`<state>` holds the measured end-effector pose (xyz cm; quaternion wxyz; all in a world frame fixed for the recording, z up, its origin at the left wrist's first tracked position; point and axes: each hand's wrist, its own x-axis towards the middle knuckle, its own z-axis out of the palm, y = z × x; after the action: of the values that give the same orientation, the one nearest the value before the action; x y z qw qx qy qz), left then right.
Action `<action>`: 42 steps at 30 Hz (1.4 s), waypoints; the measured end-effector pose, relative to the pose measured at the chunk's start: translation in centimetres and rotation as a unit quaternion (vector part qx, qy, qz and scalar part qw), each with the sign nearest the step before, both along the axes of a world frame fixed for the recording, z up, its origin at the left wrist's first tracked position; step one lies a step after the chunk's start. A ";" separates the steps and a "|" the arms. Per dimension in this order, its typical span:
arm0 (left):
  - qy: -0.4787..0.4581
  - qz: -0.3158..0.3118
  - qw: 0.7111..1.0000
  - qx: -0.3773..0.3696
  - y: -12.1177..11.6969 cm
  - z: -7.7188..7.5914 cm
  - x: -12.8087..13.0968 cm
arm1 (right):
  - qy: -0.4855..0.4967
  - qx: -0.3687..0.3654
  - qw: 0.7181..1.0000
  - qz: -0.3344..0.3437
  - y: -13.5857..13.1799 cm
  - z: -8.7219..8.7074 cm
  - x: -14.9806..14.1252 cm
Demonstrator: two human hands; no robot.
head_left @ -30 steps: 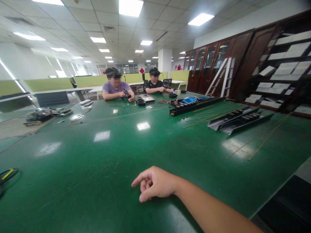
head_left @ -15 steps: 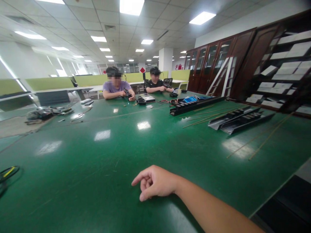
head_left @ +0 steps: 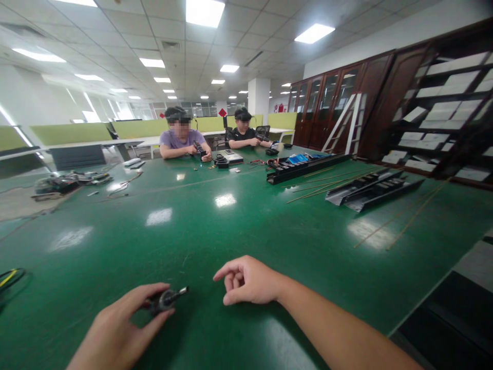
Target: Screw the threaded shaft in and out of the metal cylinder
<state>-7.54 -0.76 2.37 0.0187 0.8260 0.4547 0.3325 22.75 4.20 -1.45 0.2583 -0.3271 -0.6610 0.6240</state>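
Note:
My left hand is low at the near edge of the green table, pinching a small dark tool with a metal tip between thumb and fingers; the tip points right. My right hand rests on the table just right of the tool, fingers loosely curled with the forefinger sticking out left, and nothing shows in it. A hand's width of bare table separates the two hands.
Two people sit at the far side handling small parts. Long black trays and thin rods lie to the right. Cables and tools lie far left, a yellow-black cable at the near left edge. Wooden cabinets line the right wall.
My left hand has come into view from below holding the small dark tool. My right hand has shifted slightly up the table and the view has tilted a little.

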 end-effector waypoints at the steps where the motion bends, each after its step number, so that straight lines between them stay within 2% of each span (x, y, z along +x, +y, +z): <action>1: 0.011 -0.015 1.000 -0.018 0.5 0.0 1.4 | -0.003 0.016 1.000 -0.014 0.0 0.1 0.0; 4: 0.030 -0.055 0.996 -0.060 1.0 -0.3 4.9 | -0.022 0.077 0.995 -0.052 -0.3 0.4 -0.1; 6: 0.024 -0.081 0.995 -0.062 0.7 -0.8 5.9 | -0.050 0.128 0.988 -0.074 -0.6 0.7 -0.3; 9: 0.010 -0.108 0.993 -0.049 -0.1 -1.8 5.7 | -0.096 0.186 0.973 -0.094 -1.1 1.0 -0.8; 12: 0.006 -0.114 0.993 -0.032 -0.6 -2.4 4.9 | -0.124 0.216 0.965 -0.082 -1.5 1.0 -1.3; 15: -0.005 -0.107 0.994 -0.017 -0.7 -2.5 4.7 | -0.137 0.252 0.955 -0.072 -1.9 0.9 -1.6; 19: -0.026 -0.109 0.993 -0.033 -1.0 -2.2 5.1 | -0.125 0.303 0.942 -0.070 -2.4 1.0 -1.7; 24: -0.033 -0.128 0.990 -0.053 -1.4 -2.3 5.5 | -0.133 0.331 0.932 -0.067 -3.1 1.4 -2.0; 29: -0.035 -0.126 0.990 -0.043 -1.3 -2.4 5.4 | -0.145 0.356 0.920 -0.072 -3.5 1.6 -2.3; 34: -0.032 -0.120 0.992 -0.019 -1.1 -2.2 5.5 | -0.133 0.364 0.920 -0.061 -3.5 1.3 -2.3; 42: -0.033 -0.118 0.992 -0.025 -1.3 -2.6 5.5 | -0.126 0.358 0.922 -0.070 -3.2 0.8 -2.6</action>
<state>-2.04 -2.01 -0.19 0.0936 0.8617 0.3610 0.3440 20.15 0.95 -0.66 0.3160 -0.3335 -0.8431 0.2795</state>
